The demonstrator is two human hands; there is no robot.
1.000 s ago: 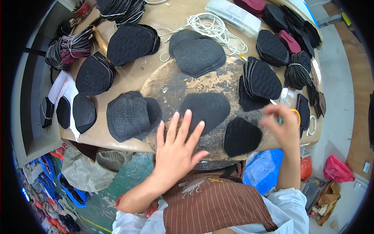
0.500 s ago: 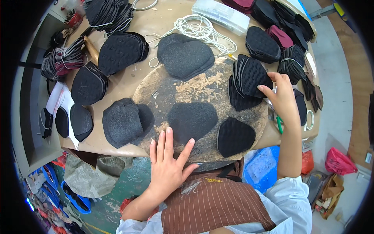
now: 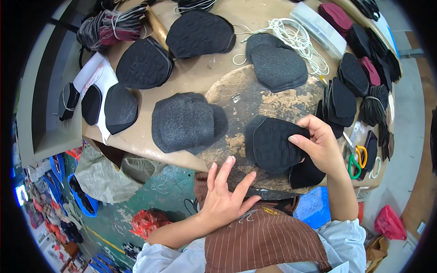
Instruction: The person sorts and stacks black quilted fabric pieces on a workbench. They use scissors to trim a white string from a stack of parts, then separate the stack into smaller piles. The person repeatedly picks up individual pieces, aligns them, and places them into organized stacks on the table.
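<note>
Between thumb and fingers, my right hand pinches a black quilted fabric piece by its right edge. That piece covers most of a dark grey piece on the worn round board. Another black piece lies under my right fingers, partly hidden. My left hand is open at the board's front edge, fingers spread and holding nothing. Left of the board's middle sits a stack of grey fuzzy pieces. More grey pieces lie at the far side, and a black stack at the right.
Scissors with green and orange handles lie right of the board. White cord is heaped beside a clear plastic box at the back. Black stacks and a tied bundle occupy the left. A red bag is on the floor.
My right hand has come left and nearer from the black stack, bringing one black piece over the grey piece. The whole view has shifted, while my left hand stays open near the board's edge.
</note>
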